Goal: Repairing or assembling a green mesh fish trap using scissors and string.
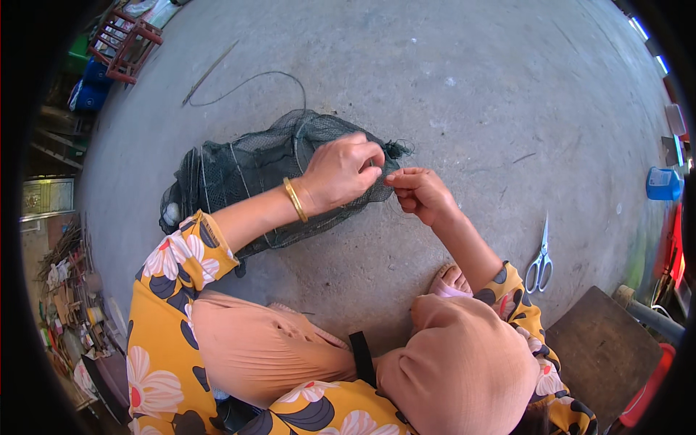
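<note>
**Handling a dark green net on a concrete floor**

Showing a pale label on a blue container at the far right, but carrying print too small to make out. Angling the left forearm across the mesh, with a gold bangle circling the wrist. Arching the left hand over the net's right part and curling its fingers down toward the thumb; hiding too much between the tips to tell for certain about a pinch. Reaching up from the lower right with the other forearm, turning the right hand inward, pressing thumb and forefinger together and folding the remaining fingers toward the palm. Showing too little to tell of any strand between those tips. Facing each other just beside the net's tufted end, with fingertips close but apart.

Lying crumpled on the floor beyond the knees, stretching leftward from the tufted end and bunching around pale hoops. Showing also, farther right, scissors lying with blades pointing away from the body.
</note>
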A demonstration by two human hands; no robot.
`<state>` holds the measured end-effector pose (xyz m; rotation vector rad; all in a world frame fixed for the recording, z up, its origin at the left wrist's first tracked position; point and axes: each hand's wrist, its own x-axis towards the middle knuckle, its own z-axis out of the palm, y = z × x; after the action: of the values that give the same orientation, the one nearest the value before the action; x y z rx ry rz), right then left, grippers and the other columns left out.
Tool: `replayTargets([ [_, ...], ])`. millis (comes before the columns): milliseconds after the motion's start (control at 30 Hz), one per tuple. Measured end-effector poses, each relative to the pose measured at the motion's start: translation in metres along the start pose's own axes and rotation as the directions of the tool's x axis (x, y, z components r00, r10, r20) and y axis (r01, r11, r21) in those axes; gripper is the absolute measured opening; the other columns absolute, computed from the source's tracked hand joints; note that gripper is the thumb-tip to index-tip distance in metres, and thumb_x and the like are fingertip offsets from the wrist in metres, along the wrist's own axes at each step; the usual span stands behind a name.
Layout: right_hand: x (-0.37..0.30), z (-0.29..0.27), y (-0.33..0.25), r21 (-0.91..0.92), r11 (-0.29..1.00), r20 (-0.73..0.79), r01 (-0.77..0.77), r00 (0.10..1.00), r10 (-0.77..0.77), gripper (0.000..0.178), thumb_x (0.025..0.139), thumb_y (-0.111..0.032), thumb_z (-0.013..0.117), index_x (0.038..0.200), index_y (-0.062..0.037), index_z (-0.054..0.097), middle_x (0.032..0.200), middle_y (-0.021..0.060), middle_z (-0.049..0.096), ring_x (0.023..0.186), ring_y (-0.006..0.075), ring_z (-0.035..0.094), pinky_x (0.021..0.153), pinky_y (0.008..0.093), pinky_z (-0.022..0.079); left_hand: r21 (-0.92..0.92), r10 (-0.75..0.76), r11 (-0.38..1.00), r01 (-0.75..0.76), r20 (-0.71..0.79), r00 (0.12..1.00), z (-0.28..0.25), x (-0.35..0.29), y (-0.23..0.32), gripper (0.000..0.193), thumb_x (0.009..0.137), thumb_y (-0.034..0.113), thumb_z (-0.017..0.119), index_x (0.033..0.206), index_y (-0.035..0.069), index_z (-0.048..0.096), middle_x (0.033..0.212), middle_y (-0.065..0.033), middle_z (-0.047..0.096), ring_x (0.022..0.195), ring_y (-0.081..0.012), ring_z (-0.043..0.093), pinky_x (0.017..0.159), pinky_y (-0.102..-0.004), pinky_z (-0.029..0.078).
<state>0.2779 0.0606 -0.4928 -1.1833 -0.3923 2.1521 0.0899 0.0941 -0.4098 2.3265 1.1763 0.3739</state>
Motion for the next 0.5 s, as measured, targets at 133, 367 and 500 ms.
replayTargets([
  [133,0.001,-0.007,-0.015,-0.094,0.994,0.018,-0.061,0.998,0.063,0.007,0.081,-0.006,0.068,0.077,-0.0021,0.063,0.058,-0.0018,0.046,0.044,0.0065,0.035,0.039,0.0245,0.022,-0.542,-0.426,0.387,0.746,0.612,0.666,0.024,-0.019,0.005,0.019,0.089,0.025,0.066,0.089,0.006,0.065,0.063,0.0021,0.055,0.05,-0.0062,0.049,0.044,-0.0201,0.037],
  [367,0.002,0.003,-0.022,-0.184,0.981,0.021,-0.06,0.998,0.065,0.008,0.08,-0.006,0.069,0.079,-0.0008,0.063,0.06,-0.0011,0.049,0.045,0.0054,0.036,0.039,0.0232,0.022,-0.715,-0.495,-0.075,0.695,0.632,0.596,0.059,-0.028,0.025,0.016,0.092,0.025,0.063,0.091,0.01,0.064,0.068,0.0026,0.055,0.055,-0.005,0.047,0.046,-0.0188,0.034],
  [500,0.006,-0.006,-0.028,-0.324,0.945,0.045,-0.04,0.997,0.057,0.01,0.081,-0.009,0.069,0.08,0.0,0.065,0.06,-0.0006,0.051,0.046,0.0054,0.037,0.039,0.023,0.024,-0.8,-0.598,-0.163,0.577,0.545,0.587,0.093,-0.04,0.026,0.016,0.092,0.023,0.062,0.095,0.008,0.065,0.069,0.0012,0.058,0.055,-0.0077,0.05,0.05,-0.0222,0.039],
])
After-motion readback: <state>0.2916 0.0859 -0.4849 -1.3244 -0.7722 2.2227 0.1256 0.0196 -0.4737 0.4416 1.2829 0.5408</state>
